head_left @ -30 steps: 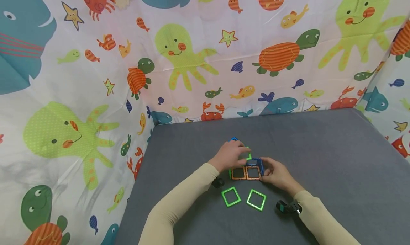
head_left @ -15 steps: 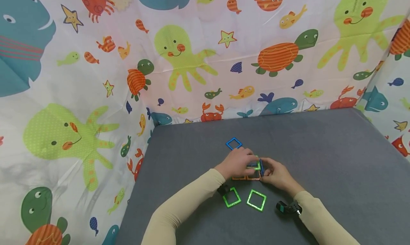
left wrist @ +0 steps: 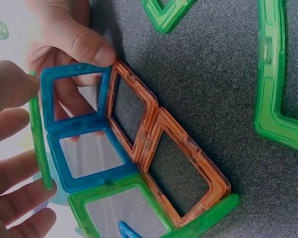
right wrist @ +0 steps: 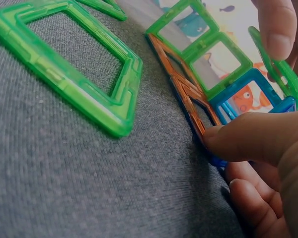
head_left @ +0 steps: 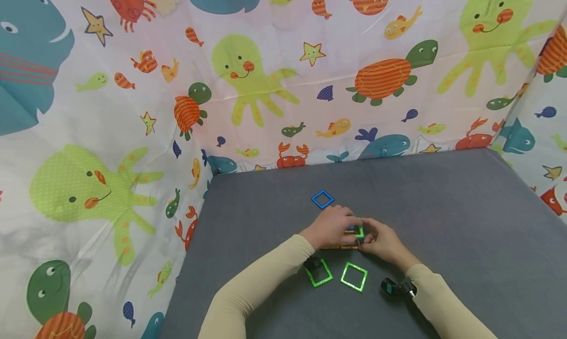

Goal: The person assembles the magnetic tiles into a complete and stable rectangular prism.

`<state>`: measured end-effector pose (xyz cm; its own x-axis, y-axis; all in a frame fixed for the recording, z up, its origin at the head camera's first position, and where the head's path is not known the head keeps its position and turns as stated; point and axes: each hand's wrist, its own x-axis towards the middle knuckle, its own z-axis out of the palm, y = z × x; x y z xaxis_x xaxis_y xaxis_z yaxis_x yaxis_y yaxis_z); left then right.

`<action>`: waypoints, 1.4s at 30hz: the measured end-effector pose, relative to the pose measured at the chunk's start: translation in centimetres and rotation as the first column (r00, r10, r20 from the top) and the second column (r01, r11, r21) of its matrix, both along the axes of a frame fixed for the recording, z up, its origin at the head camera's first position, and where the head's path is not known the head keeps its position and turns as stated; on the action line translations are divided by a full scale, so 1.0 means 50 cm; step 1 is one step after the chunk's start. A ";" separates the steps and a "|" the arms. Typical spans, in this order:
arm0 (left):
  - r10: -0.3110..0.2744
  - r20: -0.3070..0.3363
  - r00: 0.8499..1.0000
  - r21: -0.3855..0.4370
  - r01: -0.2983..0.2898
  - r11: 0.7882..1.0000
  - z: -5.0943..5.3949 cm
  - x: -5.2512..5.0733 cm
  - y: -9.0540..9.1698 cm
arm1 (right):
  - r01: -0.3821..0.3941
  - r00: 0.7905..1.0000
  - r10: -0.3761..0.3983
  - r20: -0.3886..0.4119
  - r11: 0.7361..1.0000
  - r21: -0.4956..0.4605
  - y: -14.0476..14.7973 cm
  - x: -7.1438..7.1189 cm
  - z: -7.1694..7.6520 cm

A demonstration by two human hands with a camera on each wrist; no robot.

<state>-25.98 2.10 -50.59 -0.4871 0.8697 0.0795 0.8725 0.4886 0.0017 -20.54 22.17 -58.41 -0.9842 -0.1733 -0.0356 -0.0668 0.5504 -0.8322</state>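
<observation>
OK, L grip (head_left: 332,227) pinches green sq. (left wrist: 38,134), R grip (head_left: 384,241) holds upright blue sq. (left wrist: 46,99)

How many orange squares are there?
2. They lie side by side on the gray table: one orange square by the right hand, the other orange square to its left. More may be hidden.
</observation>
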 end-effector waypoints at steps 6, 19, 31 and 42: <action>0.015 0.025 1.000 -0.011 -0.015 1.000 0.001 0.002 0.001 | 0.000 1.000 0.000 -0.003 1.000 -0.006 -0.001 0.001 0.001; 0.010 0.032 0.999 0.002 -0.010 1.000 0.000 0.002 0.002 | 0.011 1.000 -0.011 0.004 1.000 -0.009 -0.002 0.002 0.000; 0.011 0.030 0.999 0.001 -0.011 1.000 -0.002 0.002 0.000 | 0.003 1.000 -0.003 0.007 1.000 -0.025 -0.001 0.003 0.000; -0.001 0.028 1.000 -0.005 0.001 1.000 -0.003 0.001 0.001 | 0.019 1.000 -0.019 0.001 1.000 0.014 -0.004 0.004 0.000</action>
